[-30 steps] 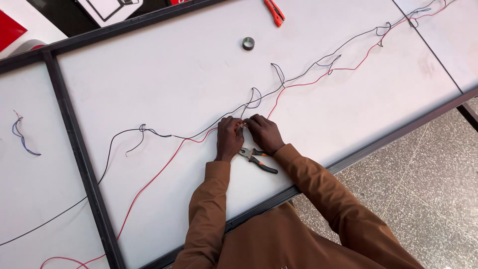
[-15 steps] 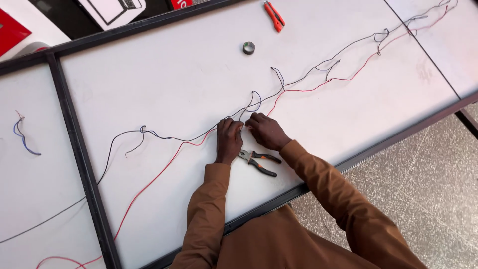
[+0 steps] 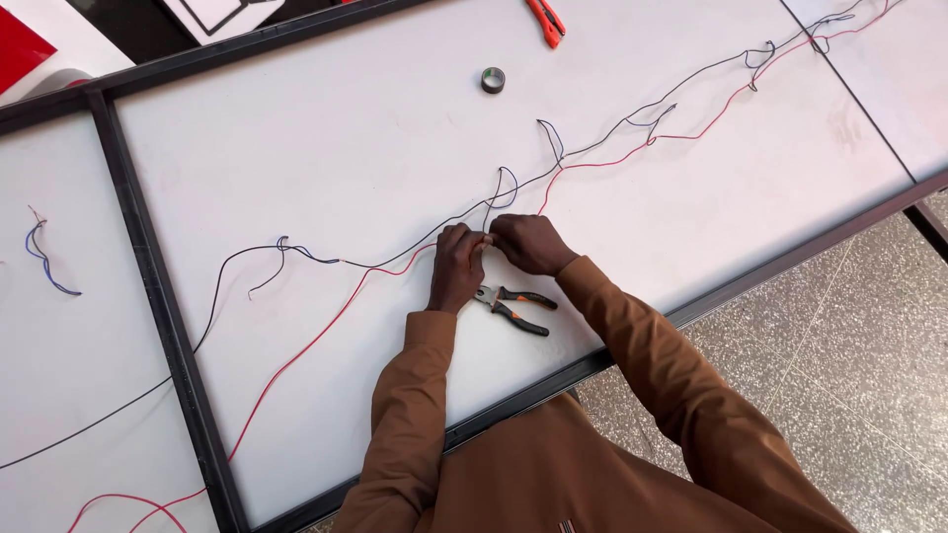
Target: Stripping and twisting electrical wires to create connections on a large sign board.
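A black wire (image 3: 622, 126) and a red wire (image 3: 316, 338) run side by side across the white table (image 3: 326, 158). My left hand (image 3: 455, 268) and my right hand (image 3: 528, 244) meet fingertip to fingertip at the middle of the run, both pinching the wires where they cross. A short black loop (image 3: 504, 178) stands up just beyond my fingers. Pliers (image 3: 512, 304) with orange and black handles lie on the table right under my wrists, touched by neither hand.
A small roll of dark tape (image 3: 493, 80) sits farther back. An orange-handled tool (image 3: 545, 20) lies at the far edge. A black frame bar (image 3: 158, 296) splits the table on the left, where a short blue wire scrap (image 3: 39, 259) lies. Speckled floor (image 3: 839, 375) is at right.
My hands stay pinched on the wires at the same spot; only the fingers shift slightly. The view has drifted a little.
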